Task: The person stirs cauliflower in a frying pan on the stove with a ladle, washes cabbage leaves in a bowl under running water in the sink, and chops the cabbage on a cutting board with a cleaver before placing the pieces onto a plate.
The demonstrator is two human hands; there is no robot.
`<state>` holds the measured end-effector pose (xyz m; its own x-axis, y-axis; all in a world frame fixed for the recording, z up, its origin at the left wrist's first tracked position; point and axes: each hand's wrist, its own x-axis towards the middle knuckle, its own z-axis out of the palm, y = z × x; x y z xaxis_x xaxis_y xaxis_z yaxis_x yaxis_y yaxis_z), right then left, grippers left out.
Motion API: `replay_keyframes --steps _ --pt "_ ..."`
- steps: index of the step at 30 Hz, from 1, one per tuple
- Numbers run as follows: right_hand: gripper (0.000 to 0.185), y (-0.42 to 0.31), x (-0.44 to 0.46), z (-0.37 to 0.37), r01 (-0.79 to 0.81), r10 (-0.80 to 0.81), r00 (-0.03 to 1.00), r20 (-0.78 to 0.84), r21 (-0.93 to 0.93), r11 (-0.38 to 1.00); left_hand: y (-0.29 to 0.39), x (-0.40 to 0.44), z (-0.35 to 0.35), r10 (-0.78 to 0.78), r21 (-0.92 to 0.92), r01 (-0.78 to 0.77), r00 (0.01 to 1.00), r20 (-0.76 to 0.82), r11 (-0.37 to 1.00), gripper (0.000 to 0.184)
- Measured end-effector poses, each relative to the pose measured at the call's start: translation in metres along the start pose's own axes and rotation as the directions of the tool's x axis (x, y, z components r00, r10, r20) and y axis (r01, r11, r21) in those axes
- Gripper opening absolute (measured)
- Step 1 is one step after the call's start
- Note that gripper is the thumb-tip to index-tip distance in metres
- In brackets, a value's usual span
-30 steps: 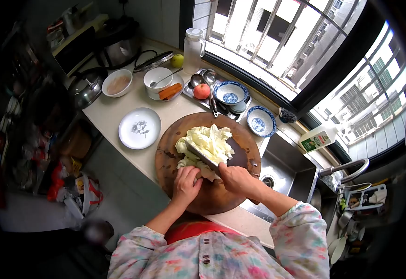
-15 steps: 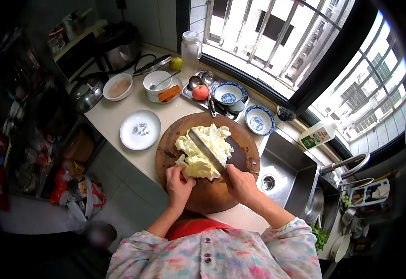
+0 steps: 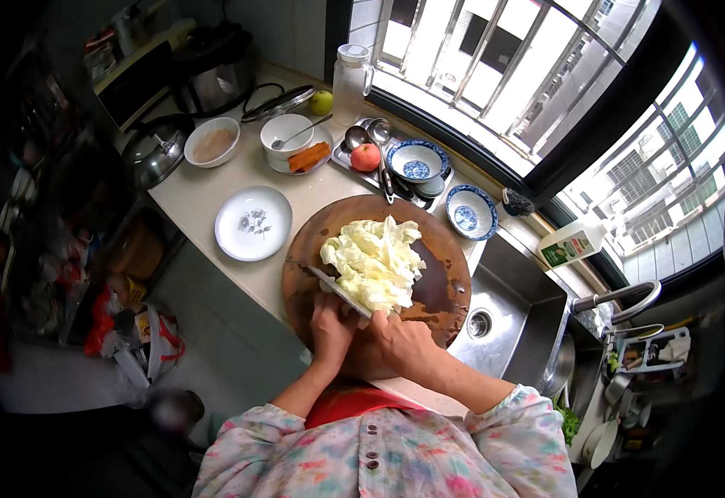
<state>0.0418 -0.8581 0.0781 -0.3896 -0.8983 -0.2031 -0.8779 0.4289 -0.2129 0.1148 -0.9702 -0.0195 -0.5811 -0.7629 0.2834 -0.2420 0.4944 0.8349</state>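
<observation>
Pale yellow-green cabbage leaves [image 3: 375,261] lie cut in a heap on a round wooden chopping board [image 3: 308,236]. My right hand [image 3: 402,344] is wrapped round the handle of a kitchen knife [image 3: 339,290]; its blade slants along the near-left side of the heap, touching or almost touching it. Close against the near side of the blade is my left hand [image 3: 333,328], fingers curled. Whether its fingertips grip a leaf or press on the blade is hidden.
Left of the board is a floral white plate [image 3: 253,224]. Behind stand a bowl with a spoon [image 3: 288,137], carrot pieces [image 3: 309,158], a red apple [image 3: 366,158] and blue-patterned bowls [image 3: 471,212]. A steel sink [image 3: 507,319] adjoins on the right, with a bottle [image 3: 574,241] behind it.
The knife has moved from across the middle of the cabbage to its near-left side. My right hand has come left and nearer, close to my left hand, which has shifted slightly right.
</observation>
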Motion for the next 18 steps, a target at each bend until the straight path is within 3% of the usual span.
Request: replay_keyframes --steps 3,6,9,10,13,17,18 --pt "0.015 0.008 0.017 0.004 0.028 -0.03 0.998 0.054 0.041 0.999 -0.001 -0.002 -0.002 -0.007 -0.022 0.007 1.0 0.001 1.0 0.021" --pt "0.023 0.016 0.015 0.025 0.062 -0.058 0.997 -0.055 0.073 0.995 -0.004 -0.001 -0.003 0.001 -0.022 0.0 1.0 0.025 1.0 0.021" --pt "0.028 0.033 0.012 0.019 0.091 -0.083 0.995 -0.05 0.198 0.976 -0.011 -0.011 -0.009 -0.293 -0.185 0.317 0.945 0.144 0.93 0.02" --pt "0.017 0.035 0.011 0.019 0.07 -0.054 0.996 -0.076 0.232 0.97 -0.005 -0.012 -0.015 -0.344 -0.269 0.372 0.928 0.146 0.888 0.02" --pt "0.017 0.021 -0.004 0.006 0.046 -0.025 0.996 -0.09 0.245 0.968 -0.011 -0.019 -0.01 -0.2 -0.147 0.203 0.979 0.036 0.968 0.021" --pt "0.015 0.012 -0.021 0.008 0.039 -0.016 0.996 -0.083 0.285 0.958 -0.011 -0.024 0.001 -0.257 -0.22 0.256 0.966 0.024 0.941 0.023" --pt "0.015 0.012 -0.021 0.009 0.028 -0.014 0.999 -0.053 0.285 0.958 -0.011 -0.024 0.002 -0.197 -0.166 0.19 0.98 -0.024 0.968 0.023"
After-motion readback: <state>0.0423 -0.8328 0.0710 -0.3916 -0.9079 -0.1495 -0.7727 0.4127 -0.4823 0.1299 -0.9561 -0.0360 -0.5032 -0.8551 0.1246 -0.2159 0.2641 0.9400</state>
